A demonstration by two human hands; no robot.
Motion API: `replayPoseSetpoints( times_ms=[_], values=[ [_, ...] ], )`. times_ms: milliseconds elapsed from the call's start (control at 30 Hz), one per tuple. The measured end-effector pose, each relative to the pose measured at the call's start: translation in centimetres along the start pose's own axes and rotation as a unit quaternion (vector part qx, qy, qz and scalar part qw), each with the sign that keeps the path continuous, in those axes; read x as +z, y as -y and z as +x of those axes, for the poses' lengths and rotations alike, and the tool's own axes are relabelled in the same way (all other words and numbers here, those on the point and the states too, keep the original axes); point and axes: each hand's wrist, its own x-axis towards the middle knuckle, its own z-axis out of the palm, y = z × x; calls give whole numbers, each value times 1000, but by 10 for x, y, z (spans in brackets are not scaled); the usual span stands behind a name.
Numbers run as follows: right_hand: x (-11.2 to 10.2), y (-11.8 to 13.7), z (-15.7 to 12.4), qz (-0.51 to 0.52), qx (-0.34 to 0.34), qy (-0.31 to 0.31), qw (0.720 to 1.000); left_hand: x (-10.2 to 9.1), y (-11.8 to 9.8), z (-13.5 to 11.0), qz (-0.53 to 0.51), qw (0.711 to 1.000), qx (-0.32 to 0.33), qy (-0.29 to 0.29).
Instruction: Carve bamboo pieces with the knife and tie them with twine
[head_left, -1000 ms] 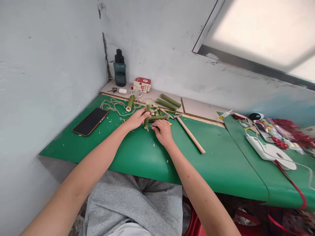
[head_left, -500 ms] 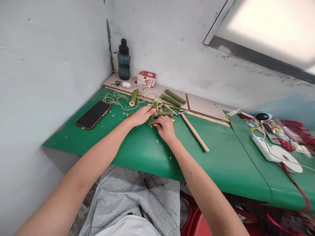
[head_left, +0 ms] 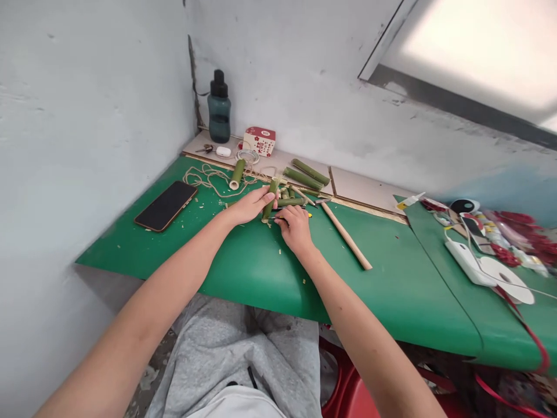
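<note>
My left hand (head_left: 253,206) is closed around a short green bamboo tube (head_left: 268,211) that stands tilted on the table, its upper end frayed. Closed on a slim craft knife with a yellow end (head_left: 310,215), my right hand (head_left: 296,226) keeps the blade at the tube's lower part. The knife's handle is mostly hidden under my fingers. Just behind both hands lies another bamboo length (head_left: 290,202), with short bamboo pieces beside it. A hammer (head_left: 346,237) with a wooden handle rests to the right of my right hand.
Left of my arm lies a phone (head_left: 166,205). Twine (head_left: 204,177), a bamboo tube (head_left: 237,174), a bottle (head_left: 219,110) and a small box (head_left: 260,141) are farther back. Two bamboo lengths (head_left: 304,177) lie on the ledge. A white power strip (head_left: 469,264) lies right.
My right hand and the knife have shifted slightly to the right along the tube's base. My left hand still grips the bamboo tube in nearly the same place.
</note>
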Motion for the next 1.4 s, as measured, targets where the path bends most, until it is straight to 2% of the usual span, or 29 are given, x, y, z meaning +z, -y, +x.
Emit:
replayPoseSetpoints(
  times_ms=[300,600,800,967,1167,1400],
  values=[
    [-4,-2,15,-2,-27,62,998,1,-10,-3,-1,1000,21,22],
    [-5,6,-2,-25,-28,14,999,0,-9,0,1,1000,8,21],
    [-3,6,0,-32,-16,16,999,0,-8,-1,1,1000,8,21],
    [-5,6,9,-23,2,48,999,-3,-7,1,-1,1000,13,28],
    [-12,0,27,-10,-13,112,994,-4,-8,0,-4,1000,7,26],
    [-11,2,25,-25,-27,110,993,-4,-8,0,-12,1000,-4,25]
  ],
)
